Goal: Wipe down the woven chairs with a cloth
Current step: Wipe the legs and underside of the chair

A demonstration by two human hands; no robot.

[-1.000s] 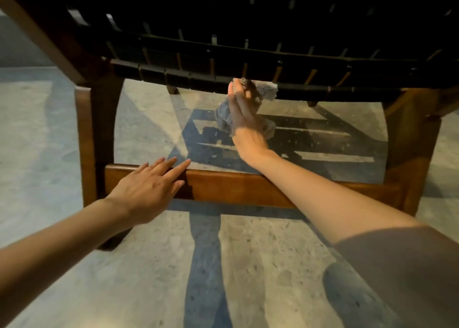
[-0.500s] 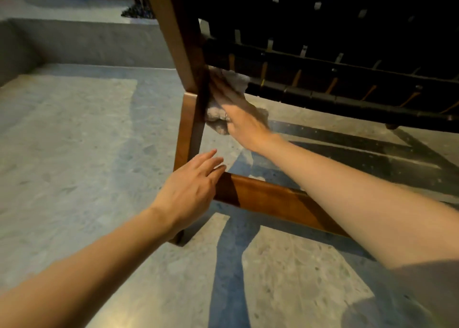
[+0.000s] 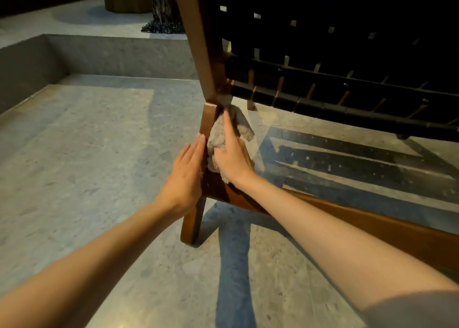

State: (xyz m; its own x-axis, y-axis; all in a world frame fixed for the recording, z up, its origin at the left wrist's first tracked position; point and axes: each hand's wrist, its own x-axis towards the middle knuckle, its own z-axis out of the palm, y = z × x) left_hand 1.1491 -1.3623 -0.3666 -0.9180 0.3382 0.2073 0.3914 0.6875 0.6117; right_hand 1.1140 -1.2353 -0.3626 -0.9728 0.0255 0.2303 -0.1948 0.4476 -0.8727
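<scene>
Pressing a bunched grey cloth [image 3: 217, 134] onto the right face of the chair's wooden leg [image 3: 205, 119] with the right fingers [image 3: 229, 129]: one finger stretched up along it, the others tucked behind the cloth and hard to see, gripping it under the right hand [image 3: 231, 163]. Laying straight, close-together left fingers [image 3: 197, 146] flat on the left side of that same leg, with the left hand [image 3: 185, 178] open and holding nothing. Just above, dark woven straps [image 3: 323, 96] wrapped round the frame, running far and right into black, too dark to make out well. Cut off at the top and right edges, so no seeing the whole chair. Partly hidden behind the right arm, a low wooden bar [image 3: 397, 228]. Underneath, a speckled stone floor [image 3: 87, 166] with striped shadows, and a low step [image 3: 111, 54] far left. Half a second back, holding the cloth higher, up by the corner of the straps, with the left hand down on the bar; now lower down the leg with the cloth, and up against the leg's side with the left hand.
</scene>
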